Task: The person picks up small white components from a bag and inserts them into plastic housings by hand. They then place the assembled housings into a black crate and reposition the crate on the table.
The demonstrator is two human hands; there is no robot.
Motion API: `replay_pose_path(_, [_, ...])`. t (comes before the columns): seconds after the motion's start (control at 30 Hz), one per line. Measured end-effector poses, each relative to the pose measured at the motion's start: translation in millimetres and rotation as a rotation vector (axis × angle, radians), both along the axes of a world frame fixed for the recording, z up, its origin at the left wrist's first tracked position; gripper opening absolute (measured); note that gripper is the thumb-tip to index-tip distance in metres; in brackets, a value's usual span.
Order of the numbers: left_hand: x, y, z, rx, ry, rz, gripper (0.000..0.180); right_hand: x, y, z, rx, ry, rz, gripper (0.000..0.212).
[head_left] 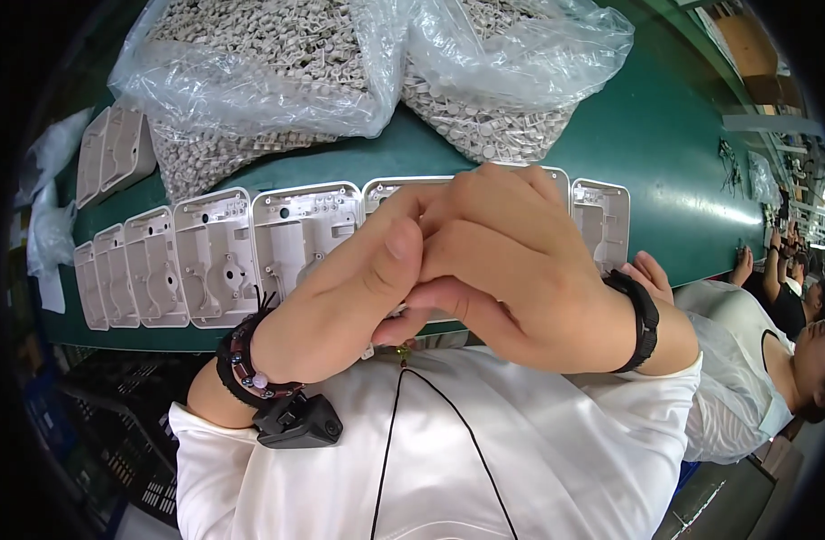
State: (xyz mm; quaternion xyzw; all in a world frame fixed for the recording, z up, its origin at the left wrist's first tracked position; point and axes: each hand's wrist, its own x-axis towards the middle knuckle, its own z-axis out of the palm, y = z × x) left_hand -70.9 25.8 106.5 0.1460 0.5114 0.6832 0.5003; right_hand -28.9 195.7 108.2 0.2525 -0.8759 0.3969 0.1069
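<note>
While L hand point(358, 270) & R hand point(520, 261), both curled, block part of the case row point(300, 229) on the table point(673, 153), I can't tell their grip; bags w/ parts point(260, 99) behind row, more cases point(116, 155) behind its L end, co-worker point(732, 378) past its R end.

Clock positions run from the centre of my view. Hands: two, my left hand point(354, 274) and right hand point(529, 256). Clear bags point(295, 106) of small parts: two, at 11 and 1 o'clock; the parts are too many to count. Row of pale housings point(213, 256): five from 9 to 10 o'clock, one between 2 and 3; my hands hide the row's middle count. Leaning housings point(116, 157), 10 o'clock: apparently two.
</note>
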Motion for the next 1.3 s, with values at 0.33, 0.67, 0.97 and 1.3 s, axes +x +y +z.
replay_pose_path(0.33, [2,-16,-6,-0.131,0.738,-0.169,0.029,33,3,16,-0.055,-0.299,-0.044,0.022])
replay_pose_path(0.67, [-3,-5,-15,-0.030,0.613,-0.368,0.023,50,26,-9,-0.141,-0.050,0.025,0.023])
replay_pose_path(0.97, [-1,12,-9,-0.368,1.184,-0.398,0.031,-10,112,-23,0.456,0.263,0.061,0.022])
replay_pose_path(1.3, [7,28,-33,-0.613,1.441,-0.497,0.051,-60,106,-59,0.659,0.139,0.439,0.011])
